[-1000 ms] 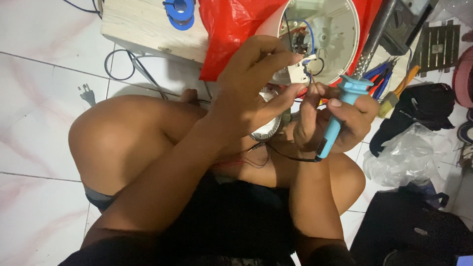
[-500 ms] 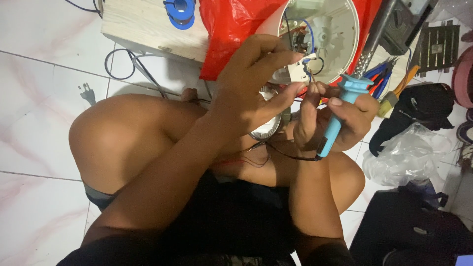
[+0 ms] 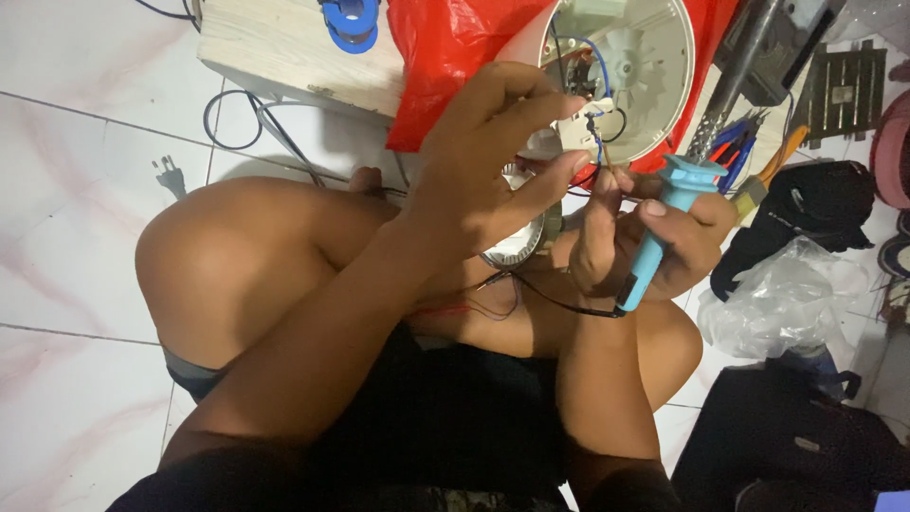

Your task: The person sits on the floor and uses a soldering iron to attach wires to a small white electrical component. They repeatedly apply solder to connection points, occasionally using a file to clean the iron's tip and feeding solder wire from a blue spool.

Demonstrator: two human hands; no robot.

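A round cream appliance housing (image 3: pixel 654 85) lies open side up, showing a fan and blue and black wires. My left hand (image 3: pixel 483 175) reaches over it from the left, its fingertips pinching a thin wire (image 3: pixel 599 152) by a small white part at the housing's lower rim. My right hand (image 3: pixel 654 237) grips a light blue soldering iron (image 3: pixel 659 237), its black cord running out at the bottom. The fingers of that hand also touch the wires right beside my left fingertips. The iron's tip is hidden behind my hands.
A red plastic bag (image 3: pixel 455 57) lies under the housing. A wooden board (image 3: pixel 284 47) with a blue spool (image 3: pixel 349 17) sits at the top left. A power cord and plug (image 3: pixel 171 175) lie on the white tile floor. Pliers (image 3: pixel 749 142), a clear bag (image 3: pixel 787 294) and dark bags are at right.
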